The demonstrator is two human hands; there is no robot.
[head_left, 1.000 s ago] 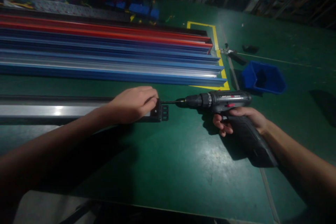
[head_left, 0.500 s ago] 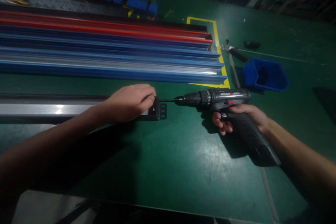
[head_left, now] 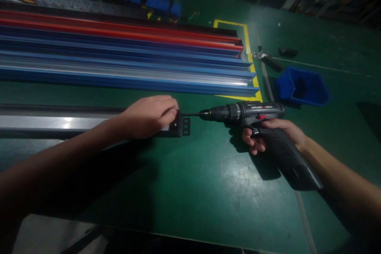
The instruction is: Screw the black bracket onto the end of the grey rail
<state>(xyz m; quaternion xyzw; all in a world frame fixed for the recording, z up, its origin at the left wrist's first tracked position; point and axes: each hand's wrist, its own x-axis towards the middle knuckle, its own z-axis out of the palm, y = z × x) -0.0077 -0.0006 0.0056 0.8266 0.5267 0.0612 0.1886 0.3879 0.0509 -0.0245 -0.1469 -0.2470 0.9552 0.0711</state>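
Note:
My right hand (head_left: 274, 133) is wrapped round the grip of a black cordless drill (head_left: 262, 109), a finger at its trigger. The drill lies level, and its long thin bit (head_left: 192, 114) points left, the tip meeting the black end cap (head_left: 180, 123) of a long metal profile (head_left: 65, 122). A small slotted tab (head_left: 186, 126) sticks out from that cap. Over the profile's right end, my left hand (head_left: 153, 117) is closed, with curled fingers against the cap; they hide part of the end and the exact spot under the bit tip.
Behind the profile lie long blue channels (head_left: 178, 83) and a red one (head_left: 178, 37), their ends within a yellow tape outline (head_left: 247, 39). Right of them are pliers (head_left: 269, 61) and a blue bin (head_left: 303, 87). The green table's (head_left: 208, 206) front edge runs along the bottom.
Hands, drill and profile hold nearly the same places. The whole view has shifted slightly, and the drill's base sits a touch farther right and lower.

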